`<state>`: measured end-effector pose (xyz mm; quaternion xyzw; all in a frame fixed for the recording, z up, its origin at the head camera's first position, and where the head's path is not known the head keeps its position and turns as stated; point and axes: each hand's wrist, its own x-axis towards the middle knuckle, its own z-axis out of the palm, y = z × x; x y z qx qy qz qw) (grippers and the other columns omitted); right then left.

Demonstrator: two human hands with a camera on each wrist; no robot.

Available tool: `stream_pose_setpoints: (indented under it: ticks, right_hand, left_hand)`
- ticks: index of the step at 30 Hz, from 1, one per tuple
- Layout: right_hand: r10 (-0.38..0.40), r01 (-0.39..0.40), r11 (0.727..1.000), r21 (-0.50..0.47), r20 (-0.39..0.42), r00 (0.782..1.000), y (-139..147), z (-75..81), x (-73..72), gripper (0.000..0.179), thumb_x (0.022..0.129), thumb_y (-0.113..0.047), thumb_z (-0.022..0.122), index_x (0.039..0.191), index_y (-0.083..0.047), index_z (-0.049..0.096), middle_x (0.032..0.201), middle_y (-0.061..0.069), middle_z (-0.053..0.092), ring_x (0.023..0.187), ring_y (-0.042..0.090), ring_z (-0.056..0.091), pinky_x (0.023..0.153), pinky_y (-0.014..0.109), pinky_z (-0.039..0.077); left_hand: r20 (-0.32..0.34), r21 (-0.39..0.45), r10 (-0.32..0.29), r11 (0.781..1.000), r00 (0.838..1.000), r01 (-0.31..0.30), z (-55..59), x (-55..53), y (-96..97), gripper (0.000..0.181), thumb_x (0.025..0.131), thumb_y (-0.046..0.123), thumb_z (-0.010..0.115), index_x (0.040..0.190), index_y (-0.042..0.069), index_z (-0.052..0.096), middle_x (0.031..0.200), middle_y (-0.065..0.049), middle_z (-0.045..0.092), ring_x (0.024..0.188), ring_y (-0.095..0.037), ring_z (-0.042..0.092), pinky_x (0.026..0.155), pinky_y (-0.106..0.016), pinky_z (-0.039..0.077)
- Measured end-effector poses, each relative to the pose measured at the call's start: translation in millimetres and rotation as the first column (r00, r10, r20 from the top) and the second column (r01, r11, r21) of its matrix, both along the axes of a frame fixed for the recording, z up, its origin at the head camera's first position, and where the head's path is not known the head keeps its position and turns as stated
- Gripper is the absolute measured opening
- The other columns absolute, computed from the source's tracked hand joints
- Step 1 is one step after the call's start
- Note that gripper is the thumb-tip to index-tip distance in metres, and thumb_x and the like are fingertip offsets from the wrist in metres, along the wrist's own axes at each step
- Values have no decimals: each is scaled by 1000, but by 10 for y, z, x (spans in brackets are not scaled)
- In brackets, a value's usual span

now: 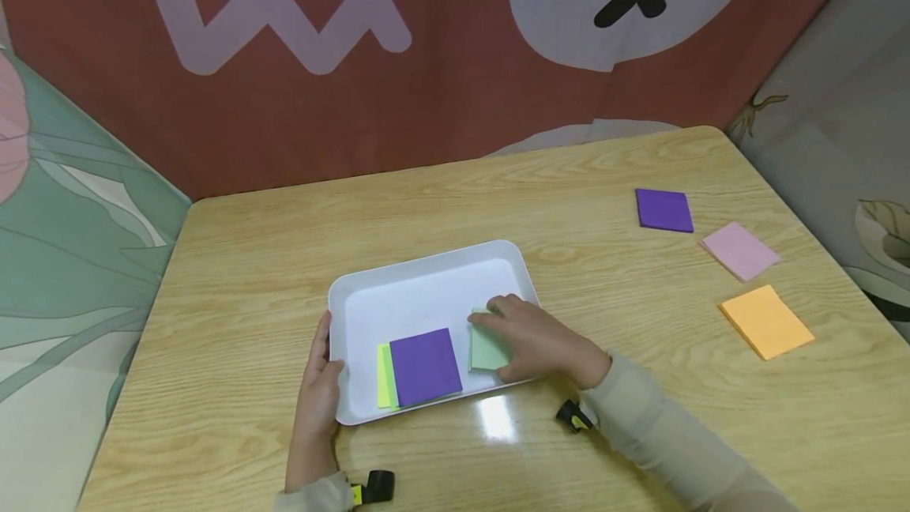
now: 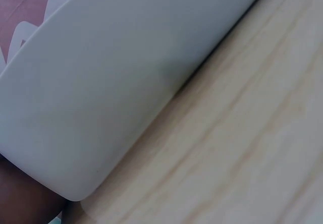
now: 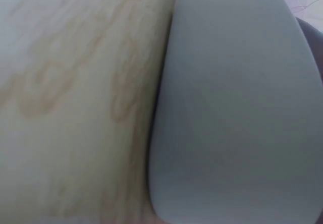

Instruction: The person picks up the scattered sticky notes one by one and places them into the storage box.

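A white rectangular tray (image 1: 419,283) lies on the table. My left hand (image 1: 317,401) holds its left side, the thumb at the rim and the fingers along the outer wall. Over the tray's right part, my right hand (image 1: 536,338) spans a mint-green sticky note pad (image 1: 487,348), fingertips at its far edge and thumb at the near one. Left of that pad, inside the tray, a purple sticky note pad (image 1: 426,367) overlaps a green pad (image 1: 389,378) and a yellow pad (image 1: 381,378). Both wrist views mostly show the tray's outer wall (image 2: 116,82).
On the table's right side lie a purple pad (image 1: 664,210), a pink pad (image 1: 740,250) and an orange pad (image 1: 766,321), spaced apart. The wooden table (image 1: 263,235) meets a red curtain (image 1: 455,101) at the back.
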<state>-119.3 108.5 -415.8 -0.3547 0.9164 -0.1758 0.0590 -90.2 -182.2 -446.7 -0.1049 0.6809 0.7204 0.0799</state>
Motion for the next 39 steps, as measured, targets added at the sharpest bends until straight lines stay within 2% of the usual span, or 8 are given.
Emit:
stream_pose_setpoints:
  ticks: [23, 32, 39]
  right_hand:
    - [11, -14, 998, 66, 52, 999, -38, -16, 19, 69, 60, -29, 71, 121, -10, 46, 113, 15, 44, 99, 27, 41, 83, 39, 34]
    - [-27, 23, 999, 39, 91, 995, 39, 92, 30, 62, 68, -29, 66, 121, -4, 46, 118, 18, 43, 107, 30, 38, 89, 42, 29]
    - [-42, 41, 999, 13, 67, 997, 129, 170, 61, 60, 72, -29, 65, 122, -4, 44, 120, 17, 42, 109, 28, 36, 91, 40, 29]
  left_hand:
    - [-5, 26, 7, 1000, 1000, -7, 5, 7, 10, 68, 82, -7, 19, 139, 27, 10, 143, 8, 3, 126, -7, 7, 101, -31, 10]
    - [9, 6, 19, 1000, 1000, -19, 4, 1, 19, 68, 81, -8, 20, 140, 26, 9, 143, 8, 3, 126, -7, 7, 101, -29, 10]
    - [8, 7, 22, 1000, 1000, -22, 0, 5, 24, 68, 81, -8, 20, 140, 25, 9, 143, 6, 5, 125, -8, 10, 100, -28, 14]
